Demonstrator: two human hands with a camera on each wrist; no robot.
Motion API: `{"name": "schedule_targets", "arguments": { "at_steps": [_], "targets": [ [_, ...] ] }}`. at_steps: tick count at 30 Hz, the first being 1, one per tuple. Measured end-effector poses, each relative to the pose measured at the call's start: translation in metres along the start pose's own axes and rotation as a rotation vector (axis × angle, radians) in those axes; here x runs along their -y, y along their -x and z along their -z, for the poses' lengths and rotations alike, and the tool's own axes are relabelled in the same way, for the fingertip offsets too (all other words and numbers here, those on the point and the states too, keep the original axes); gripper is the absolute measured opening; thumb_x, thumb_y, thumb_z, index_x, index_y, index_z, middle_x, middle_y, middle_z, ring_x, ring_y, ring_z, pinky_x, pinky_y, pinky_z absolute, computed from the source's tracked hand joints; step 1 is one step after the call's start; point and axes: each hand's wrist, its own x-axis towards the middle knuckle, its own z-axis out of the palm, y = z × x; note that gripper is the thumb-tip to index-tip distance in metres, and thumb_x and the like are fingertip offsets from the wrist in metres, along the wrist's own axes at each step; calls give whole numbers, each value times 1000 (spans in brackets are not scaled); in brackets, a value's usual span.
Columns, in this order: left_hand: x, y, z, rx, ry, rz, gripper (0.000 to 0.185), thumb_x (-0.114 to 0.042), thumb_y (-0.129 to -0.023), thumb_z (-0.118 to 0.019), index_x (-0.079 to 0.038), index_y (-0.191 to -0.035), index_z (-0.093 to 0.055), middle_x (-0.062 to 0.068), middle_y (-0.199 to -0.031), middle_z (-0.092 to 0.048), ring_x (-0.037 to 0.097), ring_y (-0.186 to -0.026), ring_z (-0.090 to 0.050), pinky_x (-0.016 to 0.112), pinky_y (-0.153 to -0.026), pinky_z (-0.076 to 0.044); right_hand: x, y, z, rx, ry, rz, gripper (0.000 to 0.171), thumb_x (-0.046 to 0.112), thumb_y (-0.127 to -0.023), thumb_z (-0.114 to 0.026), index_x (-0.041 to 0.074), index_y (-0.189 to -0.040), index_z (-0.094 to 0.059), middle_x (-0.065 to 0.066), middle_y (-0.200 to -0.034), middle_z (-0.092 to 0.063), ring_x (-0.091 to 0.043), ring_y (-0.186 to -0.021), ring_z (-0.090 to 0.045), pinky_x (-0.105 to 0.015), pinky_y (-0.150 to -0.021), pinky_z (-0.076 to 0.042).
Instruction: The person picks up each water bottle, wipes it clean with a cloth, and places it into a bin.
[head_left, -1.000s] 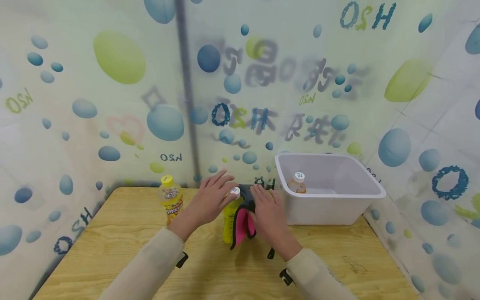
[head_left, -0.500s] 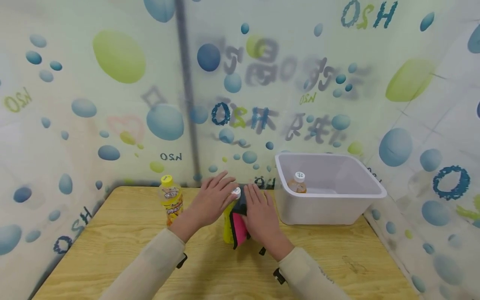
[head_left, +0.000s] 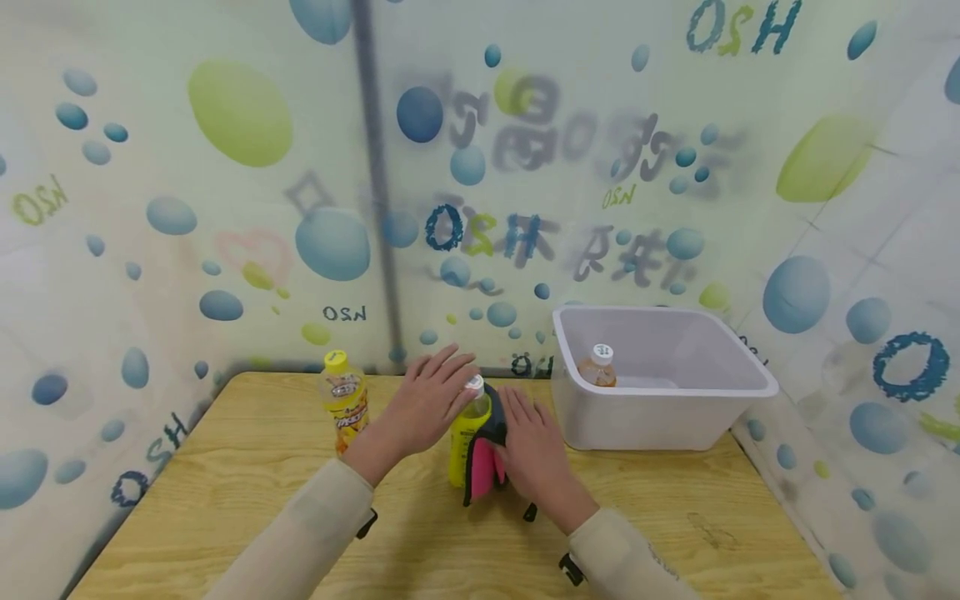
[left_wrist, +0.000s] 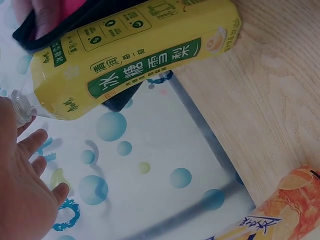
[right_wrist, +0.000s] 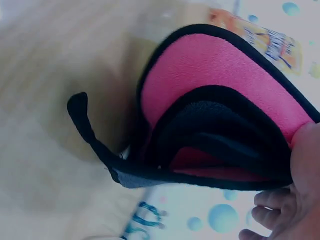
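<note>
My right hand (head_left: 534, 454) is pressing a folded pink microfibre cloth with black trim (head_left: 483, 454) against the right side of a yellow-green plastic drink bottle with a white cap (head_left: 467, 433). Fingers are lying fairly straight and flat over the cloth, pointing away from me; the thumb side is hidden, so I can't tell if it's curling under. In the right wrist view the cloth (right_wrist: 220, 110) is showing as doubled-over pink layers edged in black, with a black loop hanging off one end, and my fingers (right_wrist: 280, 215) are sitting at its far edge.

My left hand (head_left: 430, 404) is resting on the bottle's cap and shoulder from the left, fingers spread and mostly straight, not wrapping round it. The left wrist view is showing the bottle's yellow label (left_wrist: 135, 55) with a green band of Chinese print, the cloth's black edge behind it, and my open fingers (left_wrist: 30, 170) near the neck. The bottle is standing upright on the light wooden table (head_left: 225, 500), right between my two hands.

Left of my left hand, near but not touching, a second clear plastic bottle with a yellow cap and orange-yellow label (head_left: 342, 400) is standing upright.

Beyond my right hand and further right, a white rectangular plastic tub (head_left: 675, 417) is sitting on the table, holding a small bottle of amber drink with a white cap (head_left: 597, 368).

Behind it all, a bubble-print curtain (head_left: 225, 208) is hanging.
</note>
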Motion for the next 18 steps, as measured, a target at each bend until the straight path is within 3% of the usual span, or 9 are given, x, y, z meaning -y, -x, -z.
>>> {"name": "schedule_targets", "arguments": {
  "at_steps": [8,13,18],
  "targets": [
    [-2,-1,2,8,7,7,48,-42,-105,-34,-18,-145,-46,0,-155,-39,25,-150,-23,54,-117,-26,5,4,-34,89,-6,-20,77,49,-97,-53,6,-154,-26,-8,-161,-28,-23,-150,-26,-47,-120,-26],
    [-2,-1,0,9,-1,11,49,-43,-105,-34,-18,-145,-45,-1,-156,-38,24,-150,-22,53,-117,-25,7,7,-58,100,91,17,74,51,-97,-52,3,-150,-35,-11,-158,-34,-24,-147,-32,-45,-118,-30],
    [-3,-1,-1,7,5,13,48,-42,-105,-34,-18,-145,-46,-1,-155,-39,24,-150,-22,54,-117,-25,8,13,-67,133,169,52,73,51,-95,-54,4,-148,-39,-10,-156,-37,-24,-146,-34,-43,-118,-32]
  ]
}}
